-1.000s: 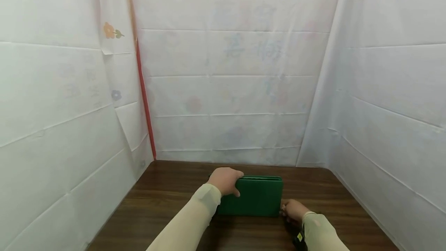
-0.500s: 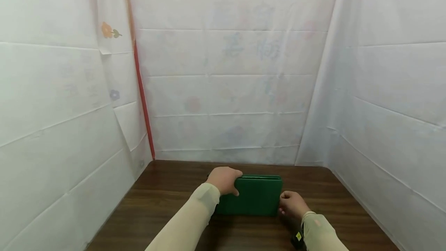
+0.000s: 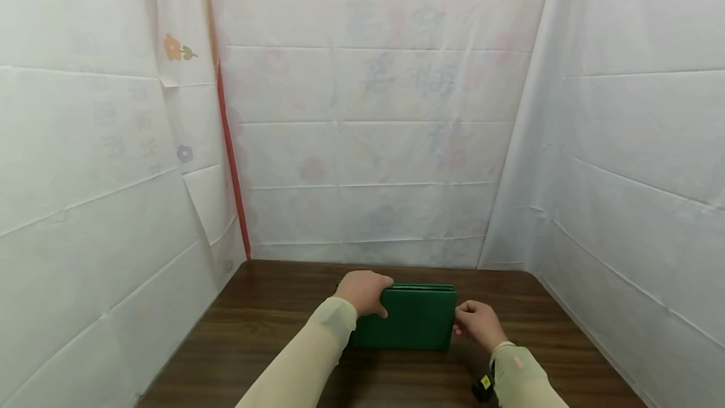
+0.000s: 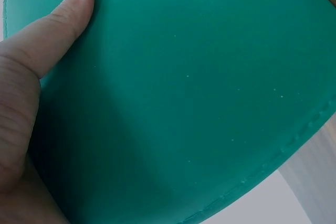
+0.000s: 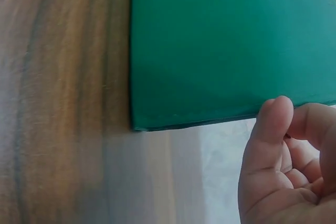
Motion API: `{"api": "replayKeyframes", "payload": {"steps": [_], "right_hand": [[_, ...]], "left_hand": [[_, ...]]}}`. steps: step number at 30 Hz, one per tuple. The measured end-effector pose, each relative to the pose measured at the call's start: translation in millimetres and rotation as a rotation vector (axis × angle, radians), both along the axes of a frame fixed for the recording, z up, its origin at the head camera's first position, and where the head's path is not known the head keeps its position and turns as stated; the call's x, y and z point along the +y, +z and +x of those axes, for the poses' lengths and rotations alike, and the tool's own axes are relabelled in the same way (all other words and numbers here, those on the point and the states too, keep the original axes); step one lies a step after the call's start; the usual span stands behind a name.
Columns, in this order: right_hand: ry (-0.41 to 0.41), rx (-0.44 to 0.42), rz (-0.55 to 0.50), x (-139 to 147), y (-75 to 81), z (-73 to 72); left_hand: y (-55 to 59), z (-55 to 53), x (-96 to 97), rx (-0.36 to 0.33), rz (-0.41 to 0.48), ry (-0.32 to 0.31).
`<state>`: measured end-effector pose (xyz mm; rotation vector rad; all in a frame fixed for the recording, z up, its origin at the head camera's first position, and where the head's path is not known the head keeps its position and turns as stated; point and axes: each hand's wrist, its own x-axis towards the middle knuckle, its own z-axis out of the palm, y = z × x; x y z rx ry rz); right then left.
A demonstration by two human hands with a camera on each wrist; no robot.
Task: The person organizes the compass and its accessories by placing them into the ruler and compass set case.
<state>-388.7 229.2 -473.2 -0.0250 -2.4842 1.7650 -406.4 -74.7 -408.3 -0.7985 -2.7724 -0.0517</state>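
Note:
A flat green case [image 3: 419,320] with a smooth leather-like face stands upright on its long edge on the table. Stitching runs along its border in the left wrist view, and its top shows two layers. My left hand [image 3: 364,293] grips its upper left corner, the thumb [image 4: 63,22] lying flat on the near face and the other fingers hidden behind. At the right side edge, my right hand [image 3: 478,322] pinches with thumb and forefinger. In the right wrist view the thumb tip [image 5: 278,111] overlaps that edge, the remaining fingers curled; I cannot tell whether a small part sits between them.
The brown wood-grain table [image 3: 272,320] extends around the case. White printed sheets enclose it at the back [image 3: 368,156], left [image 3: 102,206] and right [image 3: 640,194]. A red strip [image 3: 232,162] runs down the back left corner. A black strap device [image 3: 483,388] sits at the right wrist.
My right hand has slid up along the case's right edge, from near the bottom corner to about mid-height or higher. The left hand keeps its grip, and the case stays upright.

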Motion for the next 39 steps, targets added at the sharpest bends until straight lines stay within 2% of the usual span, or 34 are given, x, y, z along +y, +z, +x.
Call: {"api": "replayKeyframes", "payload": {"steps": [7,11,17,21,24,29,39], "right_hand": [[-0.023,0.025,-0.025,1.2,16.8,2.2],[-0.019,0.037,0.030,3.1,27.6,4.0],[-0.021,0.103,0.122,4.9,45.9,5.5],[-0.012,0.131,0.146,4.4,56.1,5.2],[-0.002,0.156,0.218,3.0,62.1,4.9],[0.002,0.230,0.395,-3.0,71.6,7.1],[0.016,0.379,0.585,-41.6,84.1,10.8]], "left_hand": [[1.8,2.6,1.3,0.013,-0.004,-0.007],[1.6,3.9,1.1,0.016,-0.013,-0.002],[0.2,4.5,0.4,0.022,-0.016,-0.001],[-1.3,3.8,-0.1,0.022,-0.013,-0.005],[-1.3,3.8,-0.6,0.021,-0.009,-0.006],[-0.7,4.4,-1.3,0.020,-0.002,-0.005],[1.3,7.3,-1.0,0.014,0.006,-0.002]]}}
